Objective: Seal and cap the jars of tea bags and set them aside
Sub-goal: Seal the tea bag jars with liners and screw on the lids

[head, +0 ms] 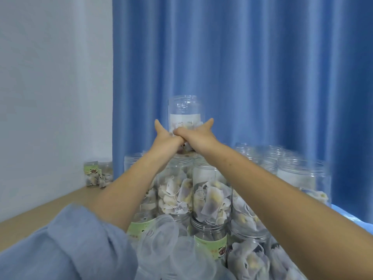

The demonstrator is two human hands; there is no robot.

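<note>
Far left, against the white wall point(50, 87): 2 small clear jars w/ green labels point(98, 174), tea bags inside, on the tan wooden tabletop point(40, 209). Pale blue sleeve point(66, 245) covers the near part of the left arm, bottom left.

Center: both arms stretched fwd. Left hand point(166, 136) and right hand point(196, 132) meet around the lower body of 1 clear uncapped plastic jar w/ white label point(185, 112), held up above the stack, tea bags visible inside. Thumbs stick up on either side of it; fingers wrap to the far side, so grip = curled round the jar, both hands.

Below the hands: stacked clear jars packed w/ white tea bags point(203, 195), some w/ green labels. Clear plastic lids point(159, 237) piled in front, bottom center.

Right: more empty-looking clear jars point(282, 162), blurred. Blue pleated curtain point(252, 67) behind everything.
</note>
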